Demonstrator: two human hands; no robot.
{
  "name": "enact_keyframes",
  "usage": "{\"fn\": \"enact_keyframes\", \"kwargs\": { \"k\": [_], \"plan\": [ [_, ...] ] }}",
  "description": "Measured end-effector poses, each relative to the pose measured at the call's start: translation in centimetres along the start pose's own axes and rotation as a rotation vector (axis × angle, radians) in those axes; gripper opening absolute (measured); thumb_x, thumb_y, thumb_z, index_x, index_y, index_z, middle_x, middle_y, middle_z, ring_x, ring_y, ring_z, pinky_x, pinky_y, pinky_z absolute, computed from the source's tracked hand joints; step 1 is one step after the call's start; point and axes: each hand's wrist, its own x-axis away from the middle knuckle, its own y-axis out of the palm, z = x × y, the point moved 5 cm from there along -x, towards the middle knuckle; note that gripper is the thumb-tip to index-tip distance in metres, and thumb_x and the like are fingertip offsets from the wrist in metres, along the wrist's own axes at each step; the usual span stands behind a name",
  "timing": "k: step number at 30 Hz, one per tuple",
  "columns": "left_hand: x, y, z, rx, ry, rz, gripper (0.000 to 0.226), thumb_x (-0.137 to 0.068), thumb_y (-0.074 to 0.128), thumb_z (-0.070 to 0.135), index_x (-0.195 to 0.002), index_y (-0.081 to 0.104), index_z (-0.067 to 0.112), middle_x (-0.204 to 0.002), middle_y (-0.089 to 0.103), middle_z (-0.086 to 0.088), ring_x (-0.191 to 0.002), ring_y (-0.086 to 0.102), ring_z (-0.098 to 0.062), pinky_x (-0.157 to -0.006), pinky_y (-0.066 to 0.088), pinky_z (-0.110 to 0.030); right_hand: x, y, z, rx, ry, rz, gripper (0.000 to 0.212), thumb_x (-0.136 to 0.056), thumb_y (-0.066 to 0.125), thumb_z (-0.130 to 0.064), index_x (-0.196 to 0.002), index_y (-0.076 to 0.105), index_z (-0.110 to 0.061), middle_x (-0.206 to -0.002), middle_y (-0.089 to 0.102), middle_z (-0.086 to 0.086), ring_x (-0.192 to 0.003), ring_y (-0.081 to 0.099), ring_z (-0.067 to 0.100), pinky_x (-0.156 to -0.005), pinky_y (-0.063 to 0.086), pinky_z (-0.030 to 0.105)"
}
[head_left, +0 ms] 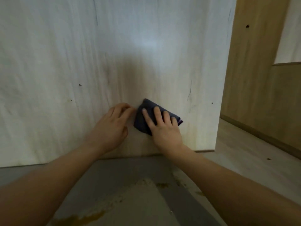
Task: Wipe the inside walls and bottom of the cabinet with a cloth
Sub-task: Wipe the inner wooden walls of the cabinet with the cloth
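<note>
Head view: right hand (pixel 162 128) fingers (pixel 157 114) press cloth (pixel 143 123) flat.

Two bare forearms, left hand (pixel 112 126) and right hand (pixel 164 128) ungloved, ringless.

Cloth (pixel 144 121) partly under right hand (pixel 164 128)

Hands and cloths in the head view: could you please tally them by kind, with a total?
Hands: 2, the left hand resting on the cabinet wall and the right hand pressing the cloth
Cloths: 1, a dark folded cloth against the wall
Total: 3
</note>
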Motion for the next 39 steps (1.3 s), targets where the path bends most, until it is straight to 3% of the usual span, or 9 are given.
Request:
{"fn": "enact_keyframes", "kwargs": {
  "k": [10,13,17,21,24,28,34,37,39],
  "plan": [
    [-2.9,3.4,6.6,-0.004,0.076,-0.144,0.063,-0.074,0.059,0.014,-0.136,0.046,0.011,-0.136,0.041,-0.011,-0.12,0.044,-0.033,-0.098,0.043,-0.042,3.9,-0.1,12.9,-0.094,0.424,-0.066,0.075,-0.092,0.048,-0.014,-0.151,0.004,-0.022,-0.15,0.017,0.023,-0.124,0.03,0.044,-0.096,0.038,0.052],
    [-2.8,4.1,7.6,-0.02,0.096,-0.23,0.067,-0.083,0.057,0.018,-0.145,0.032,0.02,-0.146,0.027,-0.004,-0.133,0.029,-0.026,-0.107,0.033,-0.038,4.5,0.4,10.1,-0.099,0.281,-0.237,0.07,-0.098,0.039,-0.022,-0.15,-0.008,-0.025,-0.155,0.004,0.018,-0.136,0.016,0.041,-0.106,0.026,0.053],
    [-2.4,4.5,7.4,-0.087,0.105,-0.276,0.069,-0.087,0.054,0.019,-0.148,0.024,0.025,-0.15,0.02,0.0,-0.137,0.022,-0.022,-0.108,0.029,-0.034,5.4,-0.7,12.8,0.096,-0.073,-0.174,0.087,-0.067,0.078,-0.017,-0.144,0.038,-0.025,-0.134,0.048,0.018,-0.108,0.054,0.04,-0.077,0.051,0.047],
    [-1.4,4.9,6.6,-0.1,0.185,-0.227,0.072,-0.069,0.069,0.011,-0.137,0.047,0.018,-0.137,0.045,-0.008,-0.123,0.047,-0.031,-0.094,0.045,-0.042,7.3,-0.7,16.7,0.195,-0.173,-0.261,0.09,-0.052,0.086,-0.009,-0.135,0.052,-0.018,-0.121,0.057,0.021,-0.089,0.062,0.038,-0.061,0.054,0.044],
    [-0.9,5.2,6.1,-0.12,0.225,-0.191,0.076,-0.059,0.076,0.011,-0.131,0.053,0.017,-0.128,0.053,-0.008,-0.112,0.055,-0.031,-0.086,0.05,-0.04,6.5,-0.2,13.9,0.159,-0.272,-0.248,0.088,-0.066,0.081,-0.016,-0.143,0.039,-0.018,-0.132,0.051,0.022,-0.102,0.059,0.038,-0.073,0.054,0.046],
    [0.0,5.2,5.2,-0.14,0.246,-0.17,0.077,-0.056,0.078,0.012,-0.128,0.053,0.014,-0.127,0.053,-0.008,-0.111,0.053,-0.029,-0.087,0.05,-0.039,5.1,1.8,6.2,0.087,-0.49,-0.352,0.078,-0.092,0.053,-0.021,-0.151,0.002,-0.029,-0.152,0.016,0.012,-0.133,0.027,0.032,-0.097,0.043,0.044],
    [1.7,4.8,3.7,-0.126,0.202,-0.257,0.078,-0.062,0.078,0.015,-0.135,0.05,0.017,-0.132,0.049,-0.007,-0.118,0.048,-0.029,-0.093,0.046,-0.041,6.7,1.5,10.4,0.185,-0.562,-0.238,0.078,-0.068,0.078,-0.021,-0.139,0.045,-0.026,-0.127,0.055,0.014,-0.107,0.058,0.034,-0.063,0.055,0.043],
    [2.1,4.9,3.4,-0.132,0.234,-0.224,0.08,-0.053,0.082,0.016,-0.129,0.054,0.017,-0.124,0.054,-0.006,-0.112,0.046,-0.024,-0.086,0.05,-0.039,8.8,1.0,15.2,0.265,-0.527,-0.226,0.084,-0.055,0.086,-0.02,-0.132,0.054,-0.021,-0.117,0.06,0.017,-0.089,0.063,0.035,-0.05,0.053,0.04],
    [2.4,5.1,2.9,-0.137,0.261,-0.214,0.08,-0.055,0.082,0.017,-0.13,0.053,0.017,-0.125,0.054,-0.006,-0.112,0.043,-0.021,-0.087,0.05,-0.038,8.5,1.4,13.8,0.235,-0.547,-0.165,0.072,-0.064,0.08,-0.017,-0.131,0.055,-0.017,-0.115,0.059,0.019,-0.085,0.062,0.035,-0.049,0.053,0.041]
  ]
}}
